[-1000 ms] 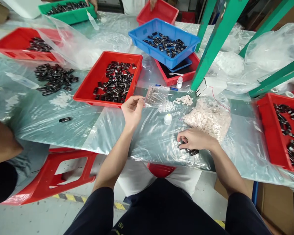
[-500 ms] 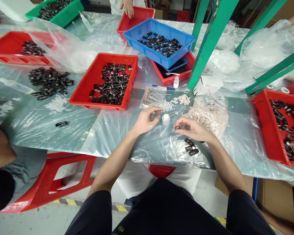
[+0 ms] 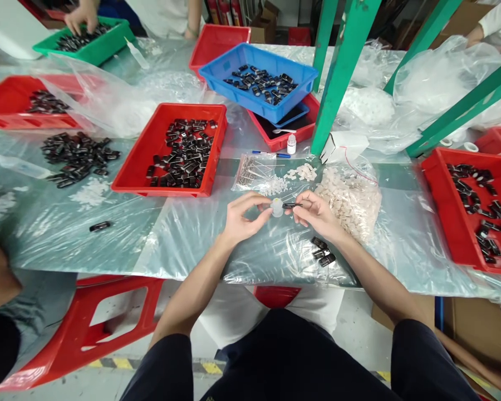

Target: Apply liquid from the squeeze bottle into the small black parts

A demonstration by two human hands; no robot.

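Observation:
My right hand (image 3: 313,213) pinches a small glossy black piece (image 3: 291,205) between thumb and fingers, its left end against a small translucent white jar (image 3: 277,208). My left hand (image 3: 249,214) is closed at the jar's left side, thumb and fingertips on it. Several similar black pieces (image 3: 323,253) lie on the plastic-covered table below my right hand. Small white bits (image 3: 274,185) and pale flat pieces (image 3: 304,172) lie just beyond my hands, beside a clear bag of thin metal sticks (image 3: 250,171). A large bag of pale pieces (image 3: 353,200) rests to the right.
A red bin of black pieces (image 3: 121,181) stands left, another red bin (image 3: 446,223) at the right. A blue bin (image 3: 204,69) sits on red trays at the back. Green posts (image 3: 334,83) rise behind. A co-worker's hand (image 3: 82,19) reaches into a green bin (image 3: 104,53).
My right hand has brought the black piece left to the jar. My left hand has closed in on the jar from its left. At the back, a co-worker's hand has left the red bin.

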